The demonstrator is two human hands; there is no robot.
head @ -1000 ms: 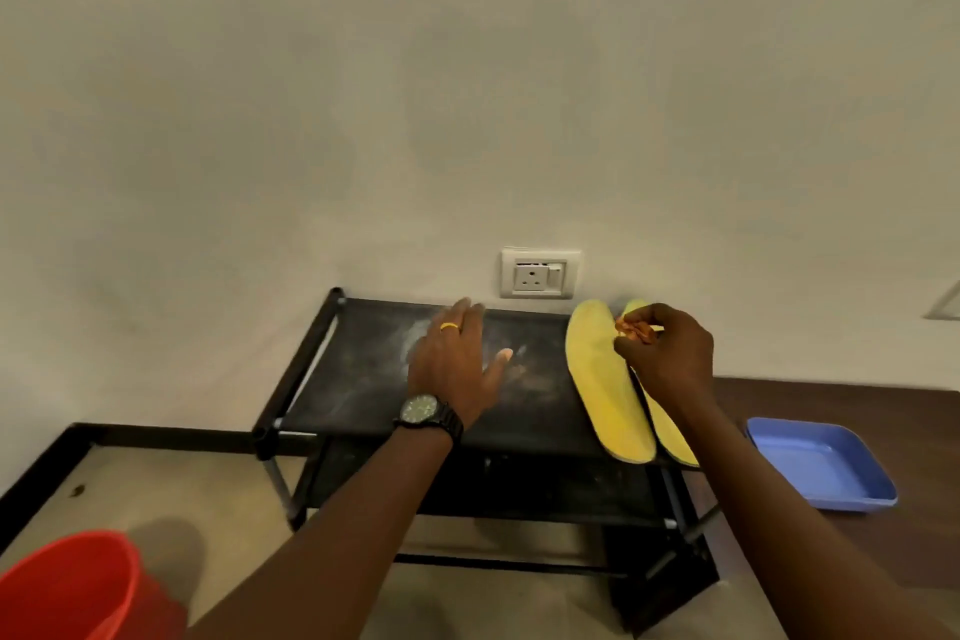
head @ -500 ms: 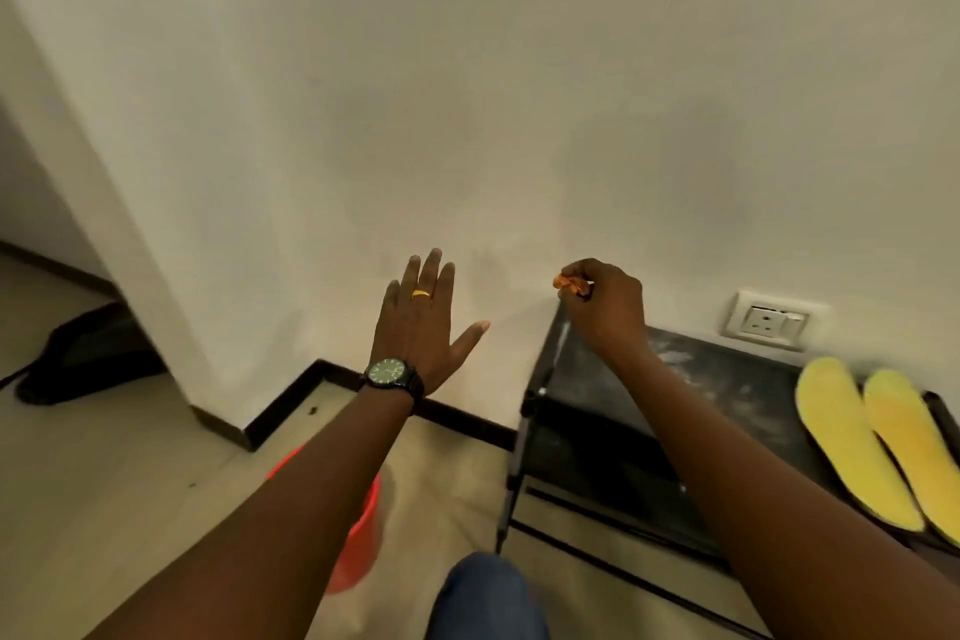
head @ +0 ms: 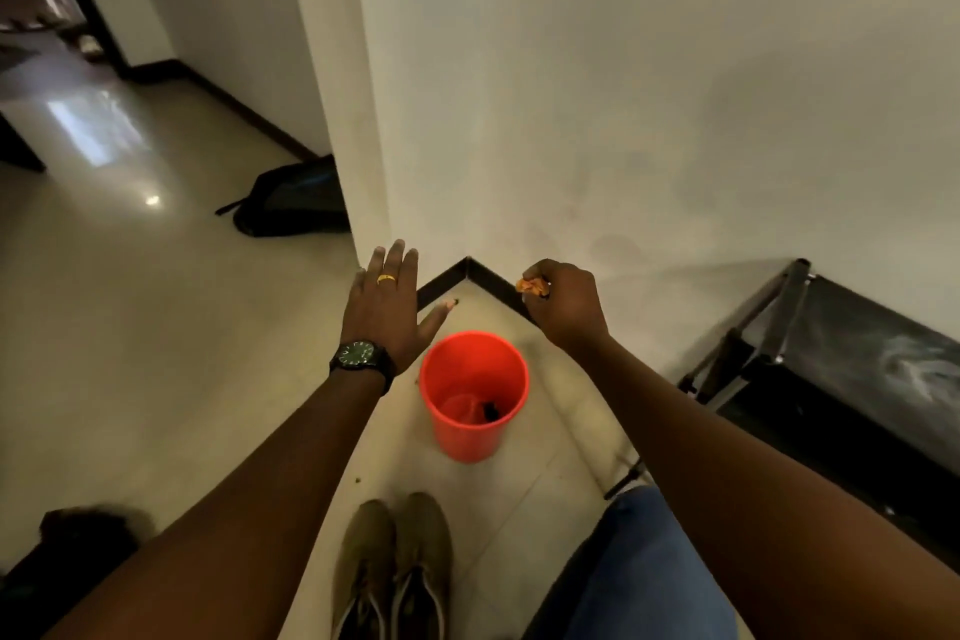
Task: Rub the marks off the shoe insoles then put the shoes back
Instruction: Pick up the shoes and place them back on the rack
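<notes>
A pair of olive-brown shoes [head: 392, 566] stands side by side on the floor at the bottom centre. My right hand [head: 563, 309] is curled round a small crumpled orange scrap [head: 530, 285], held above and just right of a red bucket [head: 474, 392]. My left hand [head: 387, 307] hovers flat with fingers spread, just left of the bucket, holding nothing. The yellow insoles are out of view.
A black shoe rack [head: 852, 379] stands against the wall at the right. A black bag [head: 291, 198] lies on the floor by the wall corner. A dark object [head: 78, 535] sits at the lower left. My blue-clad knee [head: 639, 566] is at the bottom.
My view has swung left, away from the rack and the insoles, to the bucket and the shoes. Both hands moved left with it; the right still holds the orange scrap.
</notes>
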